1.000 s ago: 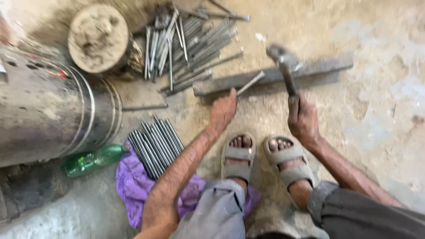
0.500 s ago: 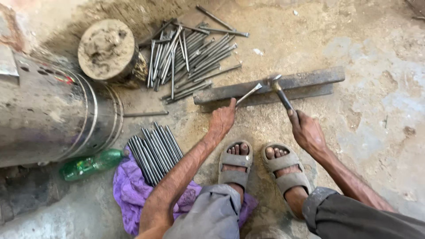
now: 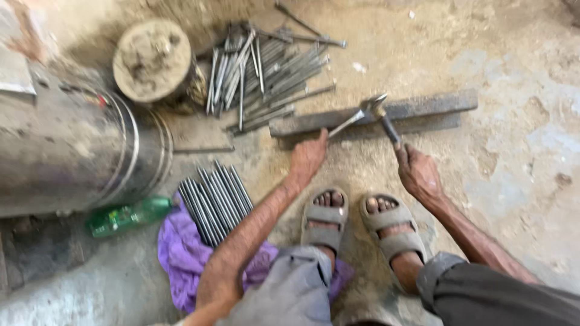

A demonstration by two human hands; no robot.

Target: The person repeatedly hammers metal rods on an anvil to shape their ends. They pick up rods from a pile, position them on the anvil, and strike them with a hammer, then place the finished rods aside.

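My left hand [image 3: 308, 158] pinches a thin metal rod [image 3: 345, 124] and holds its far end on a long flat steel bar [image 3: 423, 107] lying on the ground. My right hand [image 3: 418, 174] grips the handle of a hammer [image 3: 382, 115], whose head rests down on the rod's tip at the bar. Both my sandalled feet [image 3: 356, 217] sit just below the hands.
A loose heap of rods [image 3: 269, 72] lies behind the bar, and a neat bundle of rods [image 3: 214, 199] rests on a purple cloth [image 3: 181, 256]. A large metal drum [image 3: 72, 151], a round dusty block [image 3: 151, 60] and a green bottle [image 3: 124, 217] are at left.
The hammer was raised a second ago and has come down onto the rod's tip. My left hand has kept the rod on the bar.
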